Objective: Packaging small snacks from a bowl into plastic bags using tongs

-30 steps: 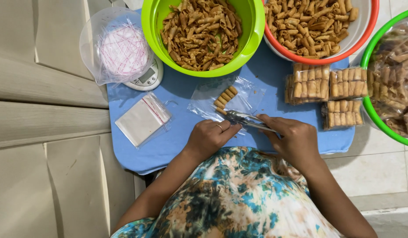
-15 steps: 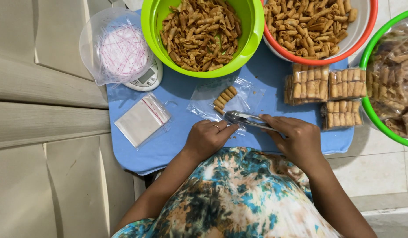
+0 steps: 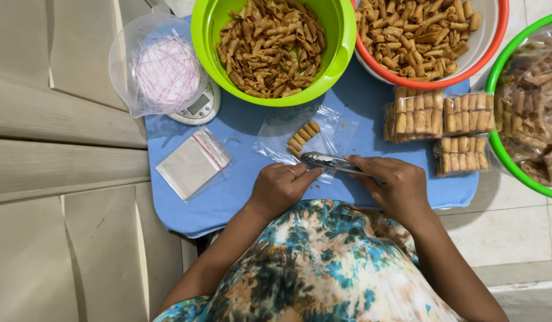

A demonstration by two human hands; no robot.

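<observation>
1. My right hand [image 3: 398, 186] fingers grip metal tongs [image 3: 329, 161]; my left hand [image 3: 280, 188] fingers curl, pinching the near edge of the clear bag [image 3: 299, 134].
2. The bag, with a short row of fried rolls [image 3: 303, 138] inside, lies flat on the blue table [image 3: 252, 185].
3. A green bowl [image 3: 341, 42] and an orange-rimmed bowl [image 3: 490, 42] stand at the far edge.
4. Sealed packs [image 3: 439, 116] lie to my right.
5. Pale tiled floor [image 3: 514, 232] shows beyond the table.

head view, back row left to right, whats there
Scale under a plastic bag → green bowl of fried rolls → orange-rimmed bowl of rolls → green-rimmed bowl at the right edge.
</observation>
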